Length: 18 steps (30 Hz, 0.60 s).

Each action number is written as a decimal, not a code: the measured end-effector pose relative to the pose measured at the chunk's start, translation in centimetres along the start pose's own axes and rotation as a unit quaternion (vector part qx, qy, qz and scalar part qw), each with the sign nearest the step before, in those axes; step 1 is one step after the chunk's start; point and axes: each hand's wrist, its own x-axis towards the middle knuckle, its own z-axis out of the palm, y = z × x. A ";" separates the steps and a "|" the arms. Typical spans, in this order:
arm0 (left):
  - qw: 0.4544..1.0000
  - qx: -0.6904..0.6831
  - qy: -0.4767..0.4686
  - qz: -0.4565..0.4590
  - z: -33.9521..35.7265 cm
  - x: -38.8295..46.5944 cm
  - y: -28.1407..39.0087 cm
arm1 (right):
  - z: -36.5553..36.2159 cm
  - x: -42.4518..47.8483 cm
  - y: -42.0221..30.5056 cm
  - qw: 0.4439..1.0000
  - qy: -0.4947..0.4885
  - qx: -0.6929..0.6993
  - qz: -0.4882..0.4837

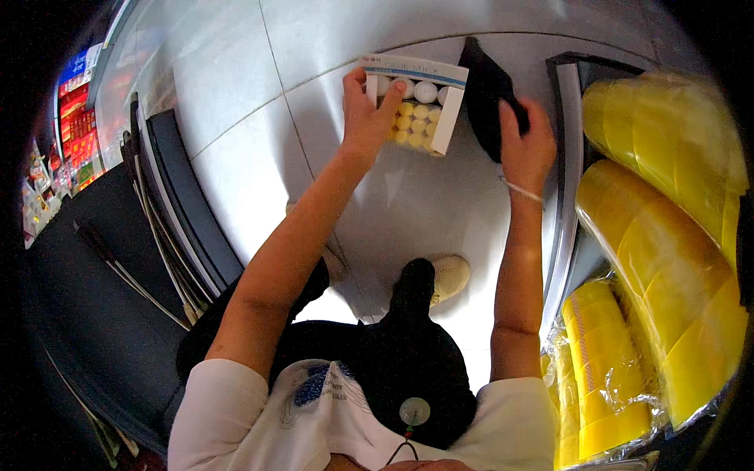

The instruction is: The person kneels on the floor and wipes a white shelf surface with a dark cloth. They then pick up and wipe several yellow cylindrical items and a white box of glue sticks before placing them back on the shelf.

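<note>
My left hand [372, 112] holds a white cardboard box of glue sticks [421, 69] by its left side, the thumb across its open front. White round ends line the upper row in the box, and yellowish ones fill the rows below. To the right, my right hand [526, 141] grips a black cloth [486, 100], pinched between thumb and fingers. The cloth hangs beside the box's right edge; whether the two touch, I cannot tell. A thin pale band circles my right wrist.
Large yellow tape rolls in clear wrap [654, 253] fill a shelf at the right. On the left stands a dark shelf [100, 259] with long thin sticks, and red packages [79, 120] lie beyond it. Grey floor tiles [235, 88] are underfoot.
</note>
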 end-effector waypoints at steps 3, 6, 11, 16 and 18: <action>0.996 0.063 -0.044 -0.038 -1.5 0.1 0.2 | -0.4 -5.2 2.0 0.974 -0.029 0.120 0.189; 0.951 0.105 -0.230 -0.179 -2.7 -0.7 4.7 | 1.1 -9.2 2.3 0.953 -0.063 0.164 0.246; 0.955 0.086 -0.226 -0.174 -3.4 -0.6 0.3 | 5.3 -9.7 1.3 0.902 -0.007 0.316 0.294; 0.945 -0.097 -0.185 -0.253 -2.3 -0.9 -0.4 | 4.6 -6.0 -0.7 0.672 0.013 0.585 0.454; 0.943 -0.144 -0.161 -0.255 -1.8 -0.9 0.0 | 5.1 -5.7 -1.2 0.691 0.010 0.606 0.395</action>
